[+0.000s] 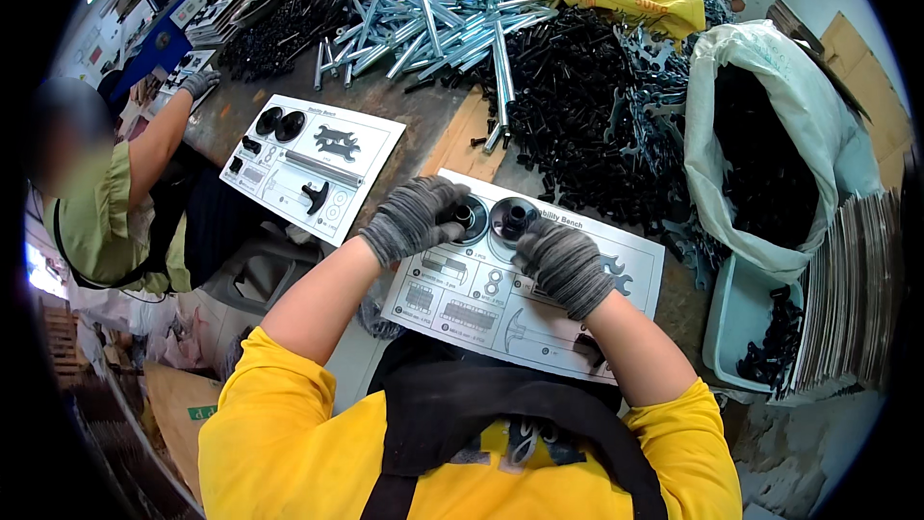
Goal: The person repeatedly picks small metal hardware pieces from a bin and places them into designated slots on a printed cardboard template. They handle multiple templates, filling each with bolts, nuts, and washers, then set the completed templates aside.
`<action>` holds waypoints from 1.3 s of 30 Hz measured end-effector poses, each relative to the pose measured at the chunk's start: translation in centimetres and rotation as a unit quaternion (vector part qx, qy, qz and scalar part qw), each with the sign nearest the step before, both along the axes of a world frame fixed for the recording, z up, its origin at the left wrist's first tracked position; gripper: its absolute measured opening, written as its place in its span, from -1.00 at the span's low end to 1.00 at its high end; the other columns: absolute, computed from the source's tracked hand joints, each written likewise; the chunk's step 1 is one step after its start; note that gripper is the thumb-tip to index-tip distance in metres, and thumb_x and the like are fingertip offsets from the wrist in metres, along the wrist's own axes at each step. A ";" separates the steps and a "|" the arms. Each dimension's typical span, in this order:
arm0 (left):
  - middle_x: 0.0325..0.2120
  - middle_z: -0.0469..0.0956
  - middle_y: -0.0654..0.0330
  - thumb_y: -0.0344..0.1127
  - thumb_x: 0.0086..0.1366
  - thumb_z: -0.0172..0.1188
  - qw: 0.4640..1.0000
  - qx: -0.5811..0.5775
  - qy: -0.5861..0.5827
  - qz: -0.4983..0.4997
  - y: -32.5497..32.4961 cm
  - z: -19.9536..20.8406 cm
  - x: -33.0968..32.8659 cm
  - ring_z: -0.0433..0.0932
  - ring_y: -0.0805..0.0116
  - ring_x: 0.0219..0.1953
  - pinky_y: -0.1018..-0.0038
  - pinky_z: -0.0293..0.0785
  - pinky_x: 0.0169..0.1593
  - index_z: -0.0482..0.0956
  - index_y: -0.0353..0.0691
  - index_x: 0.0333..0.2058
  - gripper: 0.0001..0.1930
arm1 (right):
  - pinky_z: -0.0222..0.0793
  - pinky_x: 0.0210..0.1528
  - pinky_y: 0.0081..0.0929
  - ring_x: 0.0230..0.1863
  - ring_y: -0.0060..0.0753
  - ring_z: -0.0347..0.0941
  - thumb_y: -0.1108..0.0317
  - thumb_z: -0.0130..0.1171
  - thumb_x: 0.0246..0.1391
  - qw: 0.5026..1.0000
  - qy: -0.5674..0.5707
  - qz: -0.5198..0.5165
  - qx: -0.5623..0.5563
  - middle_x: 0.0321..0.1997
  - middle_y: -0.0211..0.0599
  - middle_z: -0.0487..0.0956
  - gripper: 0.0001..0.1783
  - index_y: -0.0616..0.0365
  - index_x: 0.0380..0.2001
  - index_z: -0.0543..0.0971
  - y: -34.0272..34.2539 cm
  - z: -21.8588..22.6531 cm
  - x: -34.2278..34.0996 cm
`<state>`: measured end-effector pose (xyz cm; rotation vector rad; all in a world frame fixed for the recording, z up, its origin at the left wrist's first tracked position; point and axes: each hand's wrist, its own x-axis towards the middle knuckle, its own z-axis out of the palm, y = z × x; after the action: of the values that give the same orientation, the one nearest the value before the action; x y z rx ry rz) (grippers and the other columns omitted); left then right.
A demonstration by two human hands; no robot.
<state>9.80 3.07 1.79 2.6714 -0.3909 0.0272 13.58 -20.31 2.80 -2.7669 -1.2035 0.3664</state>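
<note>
Both of my hands wear grey knitted gloves over a white printed card (481, 327) with line drawings of parts. Two round black discs (477, 234) lie side by side at its top edge. My left hand (414, 219) is closed at the left disc, thumb and fingers about the small black piece (465, 216) at its centre. At the right disc (500, 236), my right hand (570, 267) bends its fingers against the disc's near side, close to the black knob (516, 219) in its middle. Its grip is partly hidden. Flat wrenches (613, 275) lie on the card beside my right hand.
Black bolts (568, 96), shiny metal tubes (433, 24) and wrenches (640, 116) heap up beyond the card. A white sack (833, 116) and pale bin (729, 327) stand at right. Left, a co-worker's gloved hand (200, 84) is near another loaded card (371, 135).
</note>
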 end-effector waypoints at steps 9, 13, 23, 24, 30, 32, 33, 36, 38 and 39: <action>0.09 0.19 0.04 -0.08 0.13 0.11 0.927 -0.349 0.020 0.134 2.2 -5.7 -4.3 0.17 0.22 0.14 0.37 0.03 0.19 0.13 -0.28 0.13 -0.33 | 0.36 -0.16 -0.29 -0.17 -0.21 0.43 0.19 0.05 -0.05 0.999 0.007 -0.029 -0.023 -0.24 -0.16 0.47 -0.69 0.05 -0.21 0.45 1.9 -0.6 1.7; 0.06 0.22 0.00 -0.26 0.14 0.00 0.924 -0.352 0.010 0.148 0.4 -5.0 -5.7 0.17 0.18 0.14 0.39 0.03 0.19 0.16 -0.34 0.10 -0.45 | 0.37 -0.18 -0.31 -0.18 -0.22 0.44 0.15 0.06 -0.05 0.999 0.023 -0.024 -0.023 -0.27 -0.18 0.47 -0.66 0.07 -0.20 0.44 1.7 0.5 0.7; -0.09 0.34 0.04 -0.38 0.09 0.05 0.916 -0.354 -0.076 0.174 0.1 -4.9 -5.3 0.32 0.23 0.00 0.39 0.21 0.09 0.27 -0.34 0.01 -0.54 | 0.31 -0.06 -0.34 -0.12 -0.22 0.40 0.11 0.11 -0.08 0.989 -0.041 -0.104 0.094 -0.17 -0.20 0.45 -0.56 0.03 -0.11 0.42 -3.7 1.3 7.6; -0.10 0.34 0.04 -0.38 0.09 0.05 0.926 -0.329 -0.076 0.166 0.2 -4.1 -4.4 0.34 0.23 -0.02 0.39 0.24 0.06 0.27 -0.34 0.00 -0.54 | 0.30 -0.04 -0.34 -0.09 -0.21 0.38 0.13 0.10 -0.07 0.985 -0.092 -0.109 0.101 -0.14 -0.19 0.44 -0.58 0.02 -0.11 0.42 -4.4 1.2 9.0; -0.19 0.42 0.07 -0.37 0.05 0.14 0.976 -0.178 -0.108 0.062 -2.6 1.0 5.8 0.44 0.21 -0.14 0.40 0.39 -0.08 0.32 -0.21 -0.03 -0.55 | 0.25 0.01 -0.28 -0.04 -0.14 0.33 0.18 0.12 -0.11 0.951 -0.234 -0.134 0.150 -0.08 -0.19 0.39 -0.59 0.02 -0.14 0.40 -3.4 1.7 15.1; -0.24 0.45 0.10 -0.39 -0.01 0.16 0.978 -0.081 -0.192 0.000 -3.3 -0.1 9.9 0.45 0.16 -0.16 0.38 0.38 -0.08 0.41 -0.17 -0.14 -0.63 | 0.26 0.00 -0.27 -0.03 -0.13 0.33 0.18 0.11 -0.11 0.944 -0.247 -0.161 0.146 -0.07 -0.19 0.39 -0.59 0.02 -0.13 0.39 -1.8 2.3 17.2; -0.25 0.45 0.12 -0.39 -0.03 0.17 0.983 -0.033 -0.179 -0.035 -3.5 -0.6 11.9 0.45 0.17 -0.17 0.37 0.38 -0.09 0.44 -0.16 -0.20 -0.67 | 0.26 0.00 -0.26 -0.02 -0.13 0.32 0.18 0.10 -0.10 0.940 -0.247 -0.192 0.136 -0.07 -0.19 0.38 -0.59 0.02 -0.13 0.39 -0.9 2.6 18.2; -0.26 0.48 0.17 -0.40 -0.08 0.12 0.951 0.156 -0.237 -0.124 -4.3 -2.2 15.3 0.46 0.22 -0.18 0.34 0.39 -0.14 0.51 -0.12 -0.30 -0.73 | 0.28 -0.01 -0.24 0.01 -0.14 0.32 0.19 0.08 -0.07 0.939 -0.240 -0.232 0.081 -0.03 -0.19 0.37 -0.61 0.00 -0.12 0.39 0.3 2.8 20.7; -0.27 0.48 0.19 -0.36 -0.02 0.05 0.916 0.210 -0.309 -0.148 -4.7 -3.1 16.4 0.46 0.23 -0.20 0.34 0.36 -0.14 0.52 -0.11 -0.30 -0.76 | 0.27 0.00 -0.24 0.03 -0.16 0.31 0.21 0.07 -0.06 0.949 -0.175 -0.260 -0.017 -0.02 -0.19 0.36 -0.61 -0.03 -0.10 0.38 0.6 4.1 21.1; -0.28 0.48 0.19 -0.35 0.00 0.04 0.914 0.229 -0.303 -0.141 -4.6 -3.6 16.7 0.46 0.24 -0.21 0.34 0.35 -0.15 0.52 -0.10 -0.32 -0.78 | 0.29 0.00 -0.22 0.06 -0.15 0.29 0.26 0.01 0.00 0.948 -0.175 -0.261 -0.041 0.00 -0.22 0.35 -0.65 -0.06 -0.09 0.38 0.6 3.9 21.3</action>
<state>26.50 -1.56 -1.80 2.9770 -1.0926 0.7797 34.91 -19.67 6.66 -3.1603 -0.4517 -0.1349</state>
